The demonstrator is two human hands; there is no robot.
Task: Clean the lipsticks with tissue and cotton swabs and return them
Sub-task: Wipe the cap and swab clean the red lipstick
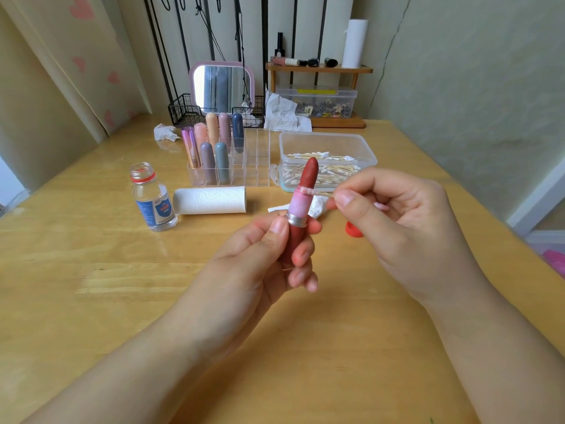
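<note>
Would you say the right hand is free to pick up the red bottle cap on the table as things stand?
Probably not yet. The right hand pinches a cotton swab against the lipstick held by the left hand. The red cap lies just beneath it, so it looks near once the swab goes.

Soft, even daylight, faint shadows, a mild sheen on the table (91, 270), wide-angle bending at edges.

Home vanity desk, mirror (222, 87), lipstick organizer (241, 160), curtain (61, 56)

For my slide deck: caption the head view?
Left hand holds an open red lipstick while right hand swabs its collar with a cotton swab.
</note>
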